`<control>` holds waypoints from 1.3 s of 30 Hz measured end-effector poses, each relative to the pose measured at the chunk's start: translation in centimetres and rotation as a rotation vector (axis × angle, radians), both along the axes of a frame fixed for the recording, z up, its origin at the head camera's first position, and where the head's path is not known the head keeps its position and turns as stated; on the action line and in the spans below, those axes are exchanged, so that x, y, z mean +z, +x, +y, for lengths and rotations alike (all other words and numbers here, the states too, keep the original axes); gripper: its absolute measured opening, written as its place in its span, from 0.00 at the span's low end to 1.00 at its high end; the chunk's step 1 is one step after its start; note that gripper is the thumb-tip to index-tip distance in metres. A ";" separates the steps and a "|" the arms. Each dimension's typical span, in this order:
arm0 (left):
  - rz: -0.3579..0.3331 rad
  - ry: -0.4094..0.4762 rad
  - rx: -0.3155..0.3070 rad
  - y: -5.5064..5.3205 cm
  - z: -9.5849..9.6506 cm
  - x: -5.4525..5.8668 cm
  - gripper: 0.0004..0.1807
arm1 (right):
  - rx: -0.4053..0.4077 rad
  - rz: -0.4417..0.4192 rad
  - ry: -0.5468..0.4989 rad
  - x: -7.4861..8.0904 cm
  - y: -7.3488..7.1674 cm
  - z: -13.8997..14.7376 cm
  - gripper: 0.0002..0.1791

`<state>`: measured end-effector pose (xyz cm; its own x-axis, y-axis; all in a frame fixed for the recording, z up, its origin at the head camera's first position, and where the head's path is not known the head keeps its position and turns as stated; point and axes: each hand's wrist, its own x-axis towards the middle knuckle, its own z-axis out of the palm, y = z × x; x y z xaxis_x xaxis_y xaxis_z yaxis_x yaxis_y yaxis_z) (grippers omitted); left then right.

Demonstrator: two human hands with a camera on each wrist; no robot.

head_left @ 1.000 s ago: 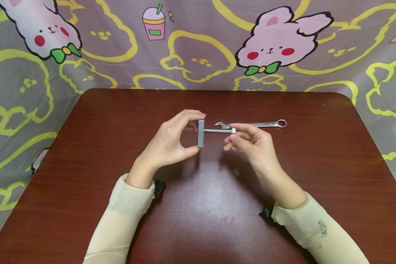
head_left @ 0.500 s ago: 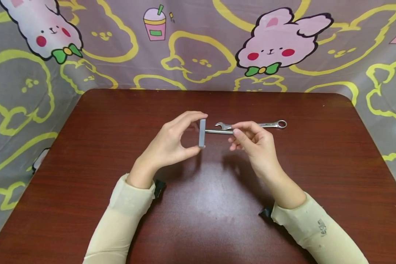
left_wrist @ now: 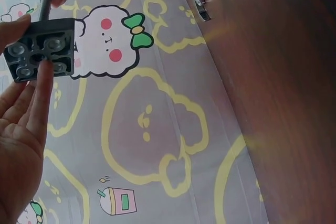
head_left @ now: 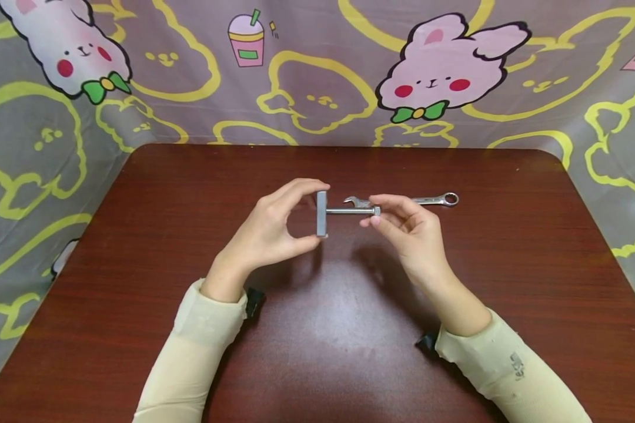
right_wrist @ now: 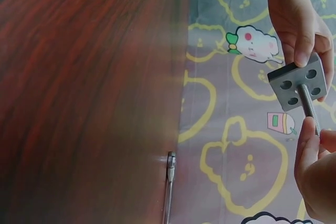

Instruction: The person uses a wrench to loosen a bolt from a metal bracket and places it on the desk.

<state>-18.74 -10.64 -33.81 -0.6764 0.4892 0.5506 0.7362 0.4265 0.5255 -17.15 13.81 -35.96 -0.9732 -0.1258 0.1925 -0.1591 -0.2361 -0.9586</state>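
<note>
My left hand (head_left: 270,226) grips a grey square block (head_left: 321,213) by its edges, thumb below and fingers above in the head view. In the right wrist view, several holes ring the middle of the block's face. A long threaded bolt (head_left: 351,211) stands straight out from that middle. My right hand (head_left: 415,229) pinches the bolt at its hex head (head_left: 377,211), with the thumb just under it. The left wrist view shows the recessed other face of the block (left_wrist: 64,31), where a left fingertip lies near the centre.
Behind the right hand, a combination wrench (head_left: 436,200) lies on the dark red wooden table (head_left: 338,364), its handle partly covered by the fingers. A patterned curtain (head_left: 317,35) hangs along the table's back and sides.
My right thumb rose over the bolt head, hiding it half a second ago, and is now lower, with the head showing again. The block has barely shifted in my left hand.
</note>
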 end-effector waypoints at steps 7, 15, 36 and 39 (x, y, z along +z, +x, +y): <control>-0.024 0.031 -0.023 -0.1 -0.1 0.1 0.37 | 0.012 0.067 -0.010 -0.3 0.0 0.1 0.17; -0.025 0.054 -0.027 0.0 -0.3 0.2 0.38 | 0.048 0.148 0.035 -0.4 -0.2 0.4 0.17; 0.101 0.008 -0.030 0.3 -0.3 0.2 0.36 | 0.003 -0.027 0.119 0.6 -0.5 0.0 0.06; 0.102 0.005 -0.033 0.3 -0.3 0.2 0.36 | -0.025 -0.005 0.151 0.7 -0.4 -0.2 0.06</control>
<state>-18.39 -10.96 -33.57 -0.6000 0.5074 0.6185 0.7998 0.3983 0.4491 -17.54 13.66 -35.31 -0.9772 -0.1291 0.1688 -0.1587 -0.0853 -0.9836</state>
